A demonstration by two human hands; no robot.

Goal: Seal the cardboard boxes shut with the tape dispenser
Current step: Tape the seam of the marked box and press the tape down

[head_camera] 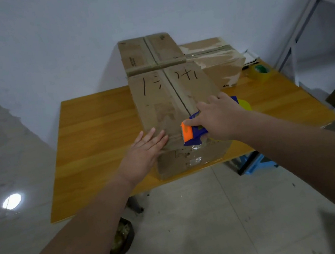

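Your right hand (219, 117) is gripping the tape dispenser (193, 133) at the near end of the long box (165, 105) on the bench (96, 119). Your left hand (146, 149) is pressing flat on its top. The back box (147, 52) and the side box (218, 63) are looking taped; this one, I think, is getting its tape.

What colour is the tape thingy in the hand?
The tape dispenser is blue with an orange front, head view.

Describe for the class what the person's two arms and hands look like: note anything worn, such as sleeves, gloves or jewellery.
The left arm and the right arm show bare forearms with no sleeve over them. The left hand and the right hand wear no gloves, and no watch, ring or bracelet is visible.
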